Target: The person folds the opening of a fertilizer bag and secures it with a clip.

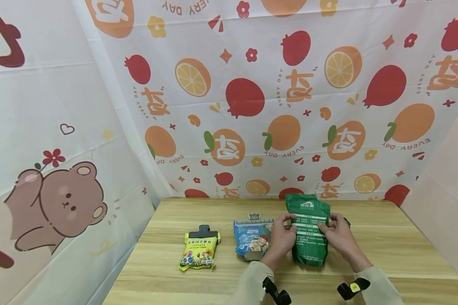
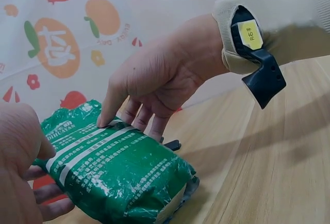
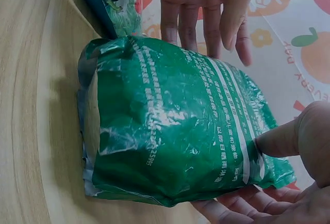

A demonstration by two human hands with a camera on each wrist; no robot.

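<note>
A green printed bag point(image 1: 309, 237) stands on the wooden table, its top leaning back. My left hand point(image 1: 283, 237) holds its left side, thumb at the front edge and fingers reaching behind, as the left wrist view also shows. On the opposite side my right hand point(image 1: 339, 237) grips the bag, with the thumb point(image 3: 281, 140) pressing the printed front and the other fingers behind. A small black object point(image 2: 172, 145), perhaps a clip, lies on the table beyond the bag, mostly hidden by the right hand in the head view.
Left of the hands stands a blue food bag point(image 1: 252, 241) with a clip point(image 1: 254, 217) along its top. Farther left lies a yellow packet point(image 1: 200, 252) closed by a black clip point(image 1: 204, 231). A fruit-print cloth point(image 1: 244, 97) hangs behind the wooden table point(image 1: 168, 262).
</note>
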